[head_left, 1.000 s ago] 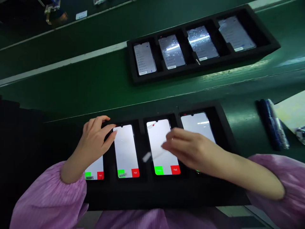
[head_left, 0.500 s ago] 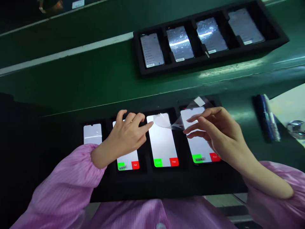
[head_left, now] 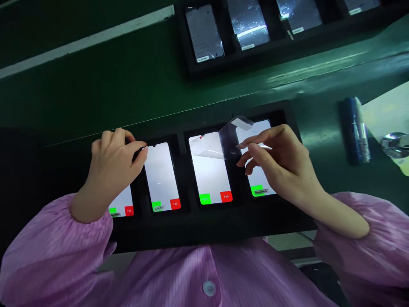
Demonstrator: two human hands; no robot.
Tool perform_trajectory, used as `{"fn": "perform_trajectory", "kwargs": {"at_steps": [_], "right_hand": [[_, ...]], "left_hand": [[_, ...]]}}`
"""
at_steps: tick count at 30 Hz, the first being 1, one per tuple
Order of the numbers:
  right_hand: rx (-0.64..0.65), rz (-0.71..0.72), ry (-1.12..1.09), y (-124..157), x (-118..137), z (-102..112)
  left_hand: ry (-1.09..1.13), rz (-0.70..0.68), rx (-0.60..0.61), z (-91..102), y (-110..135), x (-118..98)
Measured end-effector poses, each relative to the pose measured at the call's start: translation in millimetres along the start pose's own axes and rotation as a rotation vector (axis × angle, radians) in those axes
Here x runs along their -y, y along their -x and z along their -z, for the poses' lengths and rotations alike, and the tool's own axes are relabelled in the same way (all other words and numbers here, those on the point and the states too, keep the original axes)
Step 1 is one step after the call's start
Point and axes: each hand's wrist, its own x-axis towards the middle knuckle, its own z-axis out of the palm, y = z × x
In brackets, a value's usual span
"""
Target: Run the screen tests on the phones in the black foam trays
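Several phones lie in a row in a black tray (head_left: 188, 215), their white screens lit. My right hand (head_left: 277, 164) pinches a clear protective film (head_left: 231, 138) between thumb and fingers. The film bends over the top of the third phone (head_left: 211, 177) and reaches toward the rightmost phone (head_left: 258, 181), which my hand partly covers. My left hand (head_left: 110, 164) has its thumb and index tips together at the top left corner of the second phone (head_left: 161, 177). Whatever lies between them is too small to see. This hand hides most of the leftmost phone (head_left: 123, 202).
Beyond a ledge, a second black tray (head_left: 198, 70) holds more phones (head_left: 206, 34) with dim screens. Pens (head_left: 356, 130) lie on the green bench at the right, beside a shiny metal round object (head_left: 395, 145) and pale paper (head_left: 385, 111).
My left hand has moved left, from the third phone's top corner to the second phone's, and its fingers have closed. My right hand still holds the film, which has shifted. The view has tilted down.
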Motion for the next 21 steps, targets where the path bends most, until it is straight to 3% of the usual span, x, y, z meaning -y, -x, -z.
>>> {"fn": "perform_trajectory", "kwargs": {"at_steps": [5,9,15,21], "right_hand": [[0.07,0.226,0.39,10,-3,-5],[0.192,0.446,0.634,18,1,-10],[0.224,0.469,0.753,16,6,-13],[0.196,0.446,0.74,0,10,-11]], "left_hand": [[0.079,0.029,-0.034,-10.6,0,6],[0.18,0.028,-0.068,-6.8,0,6],[0.444,-0.055,-0.108,15.5,31,-11],[0.501,0.064,-0.078,36.8,71,-25]]}}
